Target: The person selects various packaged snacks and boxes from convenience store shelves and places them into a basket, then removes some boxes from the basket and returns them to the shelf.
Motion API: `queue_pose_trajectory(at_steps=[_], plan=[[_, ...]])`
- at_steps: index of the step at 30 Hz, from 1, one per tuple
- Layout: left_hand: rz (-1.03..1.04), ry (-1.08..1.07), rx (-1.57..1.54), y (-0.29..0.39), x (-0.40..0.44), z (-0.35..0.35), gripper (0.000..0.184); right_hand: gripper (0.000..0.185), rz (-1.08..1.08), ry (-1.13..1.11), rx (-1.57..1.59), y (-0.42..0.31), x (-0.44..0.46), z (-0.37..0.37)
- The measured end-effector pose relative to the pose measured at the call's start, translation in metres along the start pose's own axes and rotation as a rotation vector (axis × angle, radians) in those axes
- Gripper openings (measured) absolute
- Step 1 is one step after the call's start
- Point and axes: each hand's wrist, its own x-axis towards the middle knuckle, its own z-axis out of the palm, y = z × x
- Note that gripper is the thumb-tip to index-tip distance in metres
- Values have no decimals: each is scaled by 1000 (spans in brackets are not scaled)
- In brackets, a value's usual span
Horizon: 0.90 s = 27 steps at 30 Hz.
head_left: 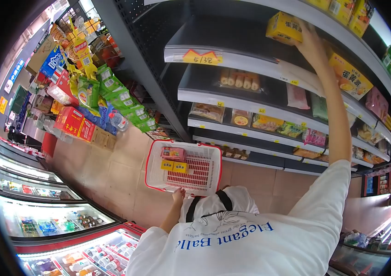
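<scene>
My right hand [307, 39] reaches up to the top shelf bay with its fingers around the side of a yellow egg-yolk pie box [282, 27]. This box is at the shelf level, near its front edge. Low in front of me is a white shopping basket [208, 158] with a red rim. In it lie a pink package [173, 153] and two smaller yellow boxes [173, 166]. My left hand [179, 195] is at the near rim of the basket, fingers curled; what they hold, if anything, is hidden.
The grey shelf unit [232, 89] carries bread rolls [240, 79], bagged snacks and another large yellow box [349, 76]. A handwritten price sign [203, 57] hangs on its edge. Left stand green snack bags [128, 101] and a red carton [74, 123]. Lit chillers [48, 216] line the lower left.
</scene>
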Motion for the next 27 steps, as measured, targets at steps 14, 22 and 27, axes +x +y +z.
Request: queue_pose_trajectory(at_steps=[14, 22, 27], plan=[[798, -596, 170, 241, -245, 202, 27, 58, -151, -566, 1014, -180, -136, -48], [410, -510, 565, 234, -209, 153, 47, 50, 229, -1011, 1289, -256, -267, 104], [583, -415, 727, 191, -134, 98, 44, 58, 491, -1151, 1305, -318, -364, 183]])
